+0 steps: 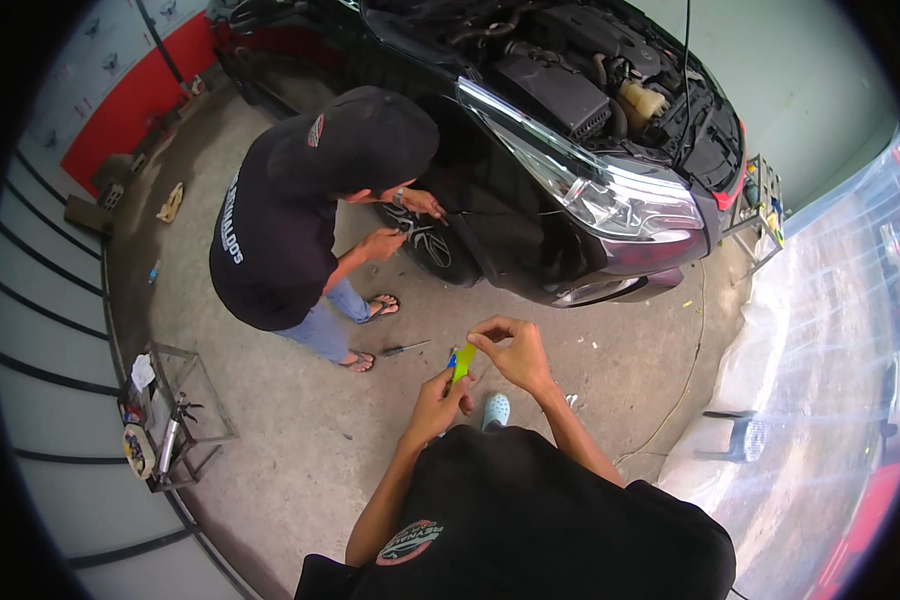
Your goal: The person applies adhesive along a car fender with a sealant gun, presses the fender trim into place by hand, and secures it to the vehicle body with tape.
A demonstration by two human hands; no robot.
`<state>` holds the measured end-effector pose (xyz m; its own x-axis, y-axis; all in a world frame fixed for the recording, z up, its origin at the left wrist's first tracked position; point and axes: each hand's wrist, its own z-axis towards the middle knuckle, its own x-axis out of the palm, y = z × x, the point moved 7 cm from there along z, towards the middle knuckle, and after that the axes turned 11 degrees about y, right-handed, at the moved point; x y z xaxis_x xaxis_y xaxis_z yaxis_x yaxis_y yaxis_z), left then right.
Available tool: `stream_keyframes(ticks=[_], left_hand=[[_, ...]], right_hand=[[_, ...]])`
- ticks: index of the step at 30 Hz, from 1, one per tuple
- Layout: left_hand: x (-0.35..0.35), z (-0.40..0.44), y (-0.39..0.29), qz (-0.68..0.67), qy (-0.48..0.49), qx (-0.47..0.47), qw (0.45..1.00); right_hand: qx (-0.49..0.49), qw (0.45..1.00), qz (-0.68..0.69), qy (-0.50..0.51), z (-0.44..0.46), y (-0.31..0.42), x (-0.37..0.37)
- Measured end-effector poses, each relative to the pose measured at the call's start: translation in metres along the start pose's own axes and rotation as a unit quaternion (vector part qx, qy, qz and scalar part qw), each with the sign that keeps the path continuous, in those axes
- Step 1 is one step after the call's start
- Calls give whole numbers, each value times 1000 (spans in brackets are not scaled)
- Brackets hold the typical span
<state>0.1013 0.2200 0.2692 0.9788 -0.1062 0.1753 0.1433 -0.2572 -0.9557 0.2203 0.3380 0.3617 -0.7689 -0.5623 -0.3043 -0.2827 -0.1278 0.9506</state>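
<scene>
Yellow-green strip (463, 363) is what we have between our two hands, held in the air above the concrete floor (300, 410). Biggest around us is the black car (515, 250), which takes up the far edge of that floor, its engine bay uncovered. Next comes the co-worker (300, 220) in a dark cap and shirt, bent over beside the front wheel with both hands close to it.

Our left hand (436, 404) is mostly closed, fingers curled round the lower end of the strip; we cannot make out where each finger presses. Our right hand (515, 352) sits a little farther forward, its fingers bent, thumb and forefinger pinched together on the strip's upper end with hardly any gap. Beyond the left hand, a screwdriver (405, 349) lies on the floor near the co-worker's sandals, touched by neither of our hands. The strip slants from one grip to the other, its middle bare between them. Smallest is a blue piece (453, 360), right against the strip's left side, just above the left fingers.
</scene>
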Motion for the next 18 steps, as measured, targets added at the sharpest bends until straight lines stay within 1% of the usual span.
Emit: stream_keyframes(ticks=[5, 8, 11, 18], left_hand=[[0, -2, 1, -8, -5, -3, 1000], [0, -2, 4, 17, -5, -1, 1000], [0, -4, 5, 3, -12, -6, 1000], [6, -5, 15, 16, -4, 0, 1000]], right_hand=[[-4, 1000, 0, 5, -1, -1, 2], [-5, 1000, -1, 6, -1, -3, 2], [-3, 1000, -2, 6, -3, -3, 2], [-1, 1000, -15, -6, -13, -13, -2]])
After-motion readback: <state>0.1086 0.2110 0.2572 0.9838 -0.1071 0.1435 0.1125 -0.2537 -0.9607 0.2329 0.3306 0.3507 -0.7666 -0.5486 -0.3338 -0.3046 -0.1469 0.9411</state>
